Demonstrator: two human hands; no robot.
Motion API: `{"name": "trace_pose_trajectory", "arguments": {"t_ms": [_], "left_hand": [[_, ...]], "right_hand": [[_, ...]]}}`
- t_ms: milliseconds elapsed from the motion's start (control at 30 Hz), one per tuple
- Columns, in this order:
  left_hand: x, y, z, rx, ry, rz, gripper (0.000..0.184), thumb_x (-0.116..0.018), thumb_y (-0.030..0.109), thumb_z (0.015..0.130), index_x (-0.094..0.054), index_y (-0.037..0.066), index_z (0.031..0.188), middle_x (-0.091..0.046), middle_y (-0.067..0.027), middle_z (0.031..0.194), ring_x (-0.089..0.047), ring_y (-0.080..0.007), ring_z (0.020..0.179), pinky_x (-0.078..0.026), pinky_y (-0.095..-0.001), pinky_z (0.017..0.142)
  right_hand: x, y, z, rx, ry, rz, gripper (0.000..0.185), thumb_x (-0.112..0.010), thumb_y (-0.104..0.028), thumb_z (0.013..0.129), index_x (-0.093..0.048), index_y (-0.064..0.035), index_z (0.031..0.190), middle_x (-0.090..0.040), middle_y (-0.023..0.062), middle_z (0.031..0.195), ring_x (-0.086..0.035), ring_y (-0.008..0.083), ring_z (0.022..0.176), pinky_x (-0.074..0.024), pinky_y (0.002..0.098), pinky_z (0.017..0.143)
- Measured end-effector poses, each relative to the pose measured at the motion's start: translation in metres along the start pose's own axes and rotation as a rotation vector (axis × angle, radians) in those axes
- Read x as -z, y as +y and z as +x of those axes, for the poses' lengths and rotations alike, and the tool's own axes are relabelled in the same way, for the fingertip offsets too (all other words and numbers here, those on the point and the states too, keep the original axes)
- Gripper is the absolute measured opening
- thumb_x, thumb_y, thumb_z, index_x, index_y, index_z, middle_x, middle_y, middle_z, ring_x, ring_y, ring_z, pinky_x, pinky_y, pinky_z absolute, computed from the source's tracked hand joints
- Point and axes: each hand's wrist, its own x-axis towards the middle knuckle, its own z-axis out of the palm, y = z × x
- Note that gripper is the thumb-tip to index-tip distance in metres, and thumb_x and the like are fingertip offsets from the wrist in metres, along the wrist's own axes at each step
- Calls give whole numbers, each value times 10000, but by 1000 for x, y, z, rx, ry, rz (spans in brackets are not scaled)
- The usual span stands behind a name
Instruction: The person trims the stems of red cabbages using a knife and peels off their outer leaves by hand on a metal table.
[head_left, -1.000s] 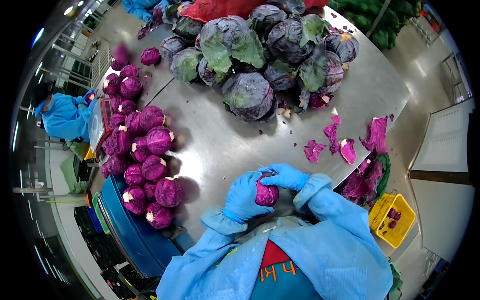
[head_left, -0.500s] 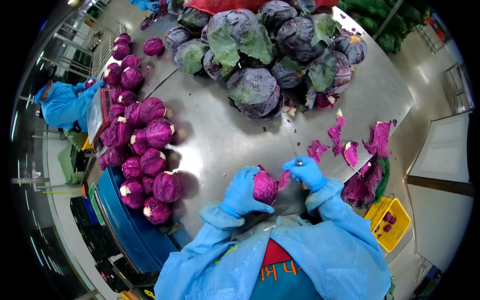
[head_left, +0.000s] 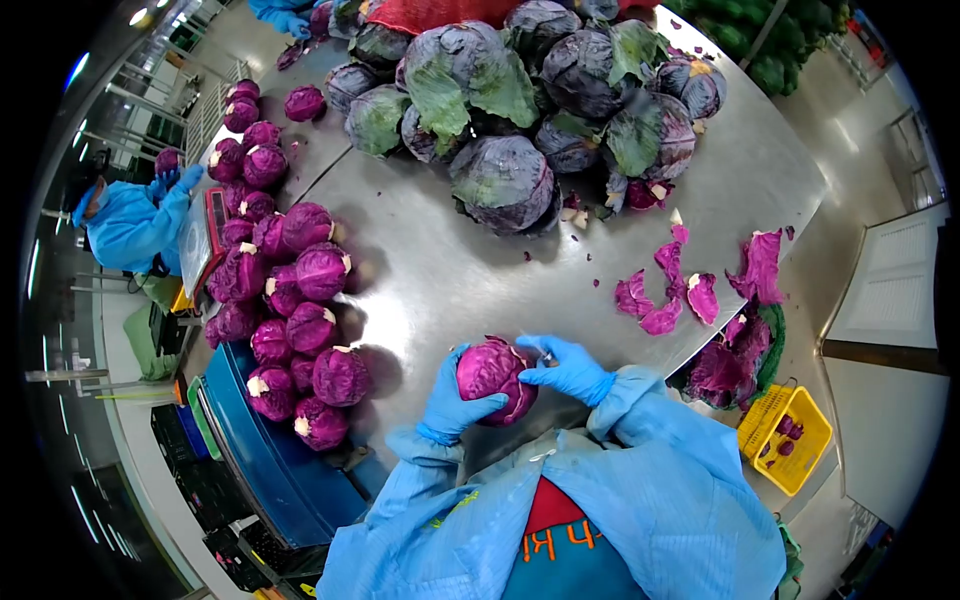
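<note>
My left hand, in a blue glove, cups a peeled red cabbage from its left side and below, just above the steel table's near edge. My right hand, also gloved, is closed, its thumb against the right side of the cabbage, where an outer leaf edge stands slightly loose. A small shiny metal tool shows at its fingers; most of it is hidden. Purple leaf pieces lie on the table to the right of my hands.
Trimmed red cabbages are grouped at left, beside a scale. Untrimmed cabbages are heaped at the back. A yellow crate and a green net bag of leaves stand at right. A co-worker holds a cabbage at far left.
The leaf strip that my right hand was pulling off now lies with the other pieces on the table. My hands have come together at the cabbage, which has shifted left and turned.
</note>
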Motion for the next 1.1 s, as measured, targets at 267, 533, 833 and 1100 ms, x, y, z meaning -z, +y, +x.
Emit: {"name": "trace_pose_trajectory", "arguments": {"t_ms": [267,533,833,1100], "left_hand": [[-2,-7,-1,-3,58,111,1026,-897,417,570,-369,-43,1320,-480,-178,1238,-508,-274,1156,-435,-380,997],[-10,-16,-4,13,39,100,922,-877,350,620,-406,18,1339,-516,-144,1247,-528,-252,1141,-442,-353,988],[-17,13,-9,28,53,123,971,-874,387,617,-386,-39,1340,-502,-180,1248,-530,-274,1144,-440,-364,988],[-19,-4,-17,-79,71,199,932,-875,339,631,-394,-31,1339,-523,-158,1244,-538,-251,1128,-438,-370,989]], "right_hand": [[-1,-13,10,-260,-63,45,379,-703,-201,873,-619,-37,1204,-673,75,1088,-634,162,930,-514,300,838],[0,4,8,-162,-60,-16,399,-736,-259,849,-647,-28,1161,-673,69,1031,-607,134,913,-500,271,827],[10,-14,10,-197,-161,-44,424,-692,-311,881,-614,-59,1213,-685,110,1013,-635,170,903,-510,319,798],[17,11,3,29,157,-723,256,-592,-333,884,-640,-123,1022,-654,187,901,-638,388,820,-516,441,718]]}}
